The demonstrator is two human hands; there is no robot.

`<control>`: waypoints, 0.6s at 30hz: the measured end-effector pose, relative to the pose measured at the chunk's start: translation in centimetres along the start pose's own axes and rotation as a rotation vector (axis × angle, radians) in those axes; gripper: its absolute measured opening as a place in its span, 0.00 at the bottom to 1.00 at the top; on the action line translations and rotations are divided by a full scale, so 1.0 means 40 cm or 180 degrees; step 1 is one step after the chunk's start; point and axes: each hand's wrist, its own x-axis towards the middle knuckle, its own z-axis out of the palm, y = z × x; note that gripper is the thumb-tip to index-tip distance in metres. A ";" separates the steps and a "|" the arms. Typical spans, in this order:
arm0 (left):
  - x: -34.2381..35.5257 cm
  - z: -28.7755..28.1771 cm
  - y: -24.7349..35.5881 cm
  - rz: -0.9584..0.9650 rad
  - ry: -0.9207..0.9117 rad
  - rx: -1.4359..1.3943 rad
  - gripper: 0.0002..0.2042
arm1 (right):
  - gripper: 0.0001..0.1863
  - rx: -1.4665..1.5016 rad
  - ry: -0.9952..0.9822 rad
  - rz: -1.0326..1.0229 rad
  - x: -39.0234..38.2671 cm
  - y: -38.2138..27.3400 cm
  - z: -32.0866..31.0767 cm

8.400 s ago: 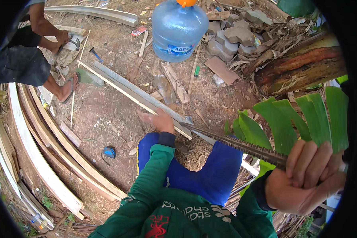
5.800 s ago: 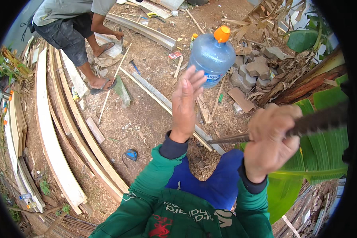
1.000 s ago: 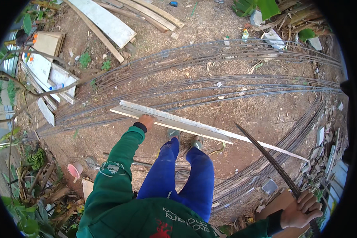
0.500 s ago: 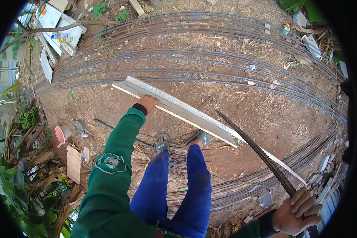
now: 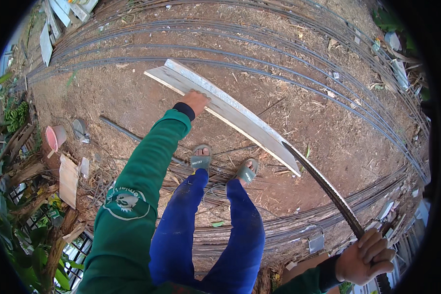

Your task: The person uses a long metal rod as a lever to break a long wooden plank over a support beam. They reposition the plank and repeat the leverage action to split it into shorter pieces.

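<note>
My left hand [image 5: 196,102] is closed over the near edge of a long, pale wooden board [image 5: 230,120], which has a whitish strip standing along its far edge. The board slants from upper left to lower right, beyond my slippered feet. At the lower right, my right hand [image 5: 365,258] is wrapped round a long, dark, slightly curved strip with ridged edges [image 5: 330,196]; its exact kind is unclear. The strip's narrow tip overlaps the board's right end, and its other end sticks out below my fist. Whether the tip touches the board cannot be seen.
Long steel bars [image 5: 215,61] curve across the ground beyond the board. More thin rods [image 5: 343,213] lie behind my feet to the right. A pink bucket [image 5: 56,137] and a brown panel [image 5: 68,180] are at left, near plants and a green banana bunch [image 5: 17,116].
The board now lies farther up in the view, away from my feet. The dark strip's tip has shifted right to the board's right end. My right slipper has turned and shows apart from the board.
</note>
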 end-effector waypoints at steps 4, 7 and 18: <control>0.020 0.091 -0.022 0.0007 0.0491 0.0008 0.12 | 0.25 -0.0244 0.0088 -0.0176 -0.016 0.026 -0.060; 0.024 0.156 -0.032 -0.0324 -0.0005 -0.0095 0.12 | 0.25 -0.0205 0.0194 -0.0184 -0.044 0.066 -0.102; -0.013 0.142 -0.043 0.0107 0.0302 0.0025 0.19 | 0.22 -0.0058 -0.0359 -0.0274 -0.093 0.204 -0.126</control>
